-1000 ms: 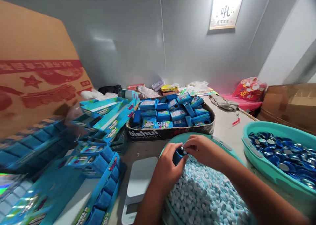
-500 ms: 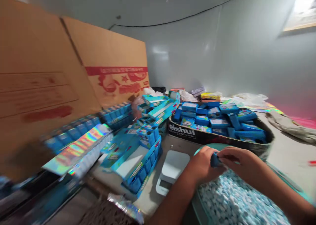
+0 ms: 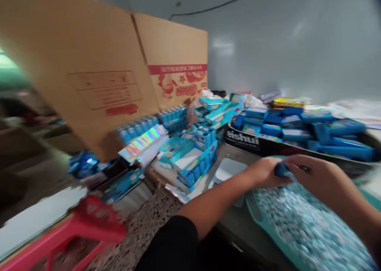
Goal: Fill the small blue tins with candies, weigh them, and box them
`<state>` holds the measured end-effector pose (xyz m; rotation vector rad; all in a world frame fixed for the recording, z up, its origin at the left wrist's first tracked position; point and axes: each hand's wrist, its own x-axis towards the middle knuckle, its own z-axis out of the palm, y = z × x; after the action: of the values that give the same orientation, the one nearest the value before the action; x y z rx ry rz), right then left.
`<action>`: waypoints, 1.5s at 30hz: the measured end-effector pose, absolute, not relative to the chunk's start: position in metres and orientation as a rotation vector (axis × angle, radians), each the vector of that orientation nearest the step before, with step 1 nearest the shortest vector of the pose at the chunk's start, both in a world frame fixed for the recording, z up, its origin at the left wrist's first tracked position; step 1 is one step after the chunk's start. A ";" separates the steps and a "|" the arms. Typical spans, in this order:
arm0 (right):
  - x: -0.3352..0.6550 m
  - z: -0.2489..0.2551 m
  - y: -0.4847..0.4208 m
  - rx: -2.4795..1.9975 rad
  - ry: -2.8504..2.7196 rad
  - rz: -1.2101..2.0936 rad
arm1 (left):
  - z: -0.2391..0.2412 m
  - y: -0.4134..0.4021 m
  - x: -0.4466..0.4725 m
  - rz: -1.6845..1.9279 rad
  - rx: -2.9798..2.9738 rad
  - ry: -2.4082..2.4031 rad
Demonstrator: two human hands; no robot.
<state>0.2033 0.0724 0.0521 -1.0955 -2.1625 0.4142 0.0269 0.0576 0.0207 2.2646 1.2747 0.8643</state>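
Note:
My left hand (image 3: 266,172) is closed around a small blue box (image 3: 280,169), over the near left part of a teal basin (image 3: 275,233). At the box's right side, my right hand (image 3: 312,173) has its fingers bent and pressed against it. Motion blur and the fingers hide most of the box. Small white and pale blue pellets (image 3: 312,223) fill the basin below both hands. Left of the basin, a white kitchen scale (image 3: 230,168) lies partly behind my left forearm.
A blue display carton (image 3: 190,166) holds a row of small boxes beside the scale. Behind the basin, a black-rimmed tray (image 3: 242,141) is heaped with blue boxes. A tall cardboard box (image 3: 175,45) stands at the back left. A red plastic stool (image 3: 92,223) is at lower left.
The view has swung left and down, bringing the red stool and floor into sight. Both hands stay together on the small blue box above the basin.

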 end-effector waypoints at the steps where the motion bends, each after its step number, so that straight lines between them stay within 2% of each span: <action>1: 0.204 0.059 0.066 -1.135 -2.146 0.373 | 0.022 0.054 0.027 0.929 2.190 1.312; 5: 0.229 0.064 0.044 -1.327 -2.215 0.037 | 0.022 0.049 0.025 1.028 2.113 1.244; 7: 0.243 0.054 0.030 -1.492 -2.415 0.145 | 0.019 0.051 0.024 1.086 2.069 1.224; 10: 0.247 0.037 0.014 -1.596 -2.624 0.650 | 0.016 0.053 0.022 1.127 2.005 1.254; 11: 0.244 0.032 0.011 -1.589 -2.654 0.695 | 0.017 0.053 0.022 1.122 2.002 1.264; 21: 0.220 0.013 0.052 -1.746 -2.601 0.532 | 0.017 0.057 0.025 0.994 1.960 1.337; 27: 0.224 -0.003 0.075 -1.640 -2.538 0.426 | 0.015 0.059 0.027 1.059 1.900 1.342; 40: 0.224 -0.007 0.078 -1.459 -2.326 0.632 | 0.022 0.060 0.022 1.024 1.888 1.207; 45: 0.223 0.009 0.070 -1.564 -2.227 0.585 | 0.017 0.069 0.025 1.037 1.751 1.365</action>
<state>0.2234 0.0697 0.0088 -1.5637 -2.2270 0.5852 0.0249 0.0686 0.0166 1.7511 1.3649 1.0372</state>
